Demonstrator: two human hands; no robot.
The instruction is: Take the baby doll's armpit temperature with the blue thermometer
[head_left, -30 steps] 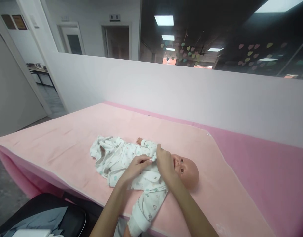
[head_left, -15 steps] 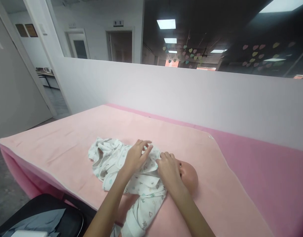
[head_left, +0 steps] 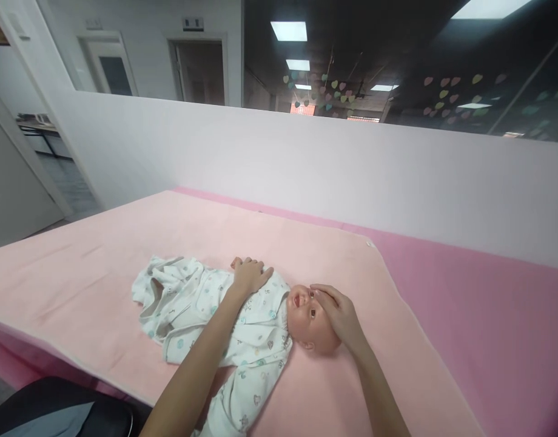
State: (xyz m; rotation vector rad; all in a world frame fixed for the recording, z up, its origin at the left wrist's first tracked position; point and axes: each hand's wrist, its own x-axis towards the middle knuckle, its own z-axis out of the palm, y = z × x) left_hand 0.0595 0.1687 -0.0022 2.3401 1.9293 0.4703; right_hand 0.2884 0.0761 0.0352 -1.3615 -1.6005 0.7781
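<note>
A baby doll (head_left: 309, 318) lies on its back on a pale pink towel (head_left: 124, 255), head to the right. It wears a white printed sleepsuit (head_left: 201, 309). My left hand (head_left: 249, 274) lies flat on the doll's far shoulder and sleeve, fingers stretched out. My right hand (head_left: 338, 312) cups the top and far side of the doll's head, fingers curved over the forehead. One empty sleeve of the sleepsuit hangs toward the near edge of the table.
The towel covers a pink padded table (head_left: 488, 315) that runs along a low white partition wall (head_left: 306, 164). A black chair (head_left: 56, 413) sits at the bottom left. Beyond the wall are doors and a dark glass pane with paper hearts.
My right hand left the sleepsuit collar and went to the doll's head. My left hand slid up to the far shoulder and flattened. The doll's face now shows fully.
</note>
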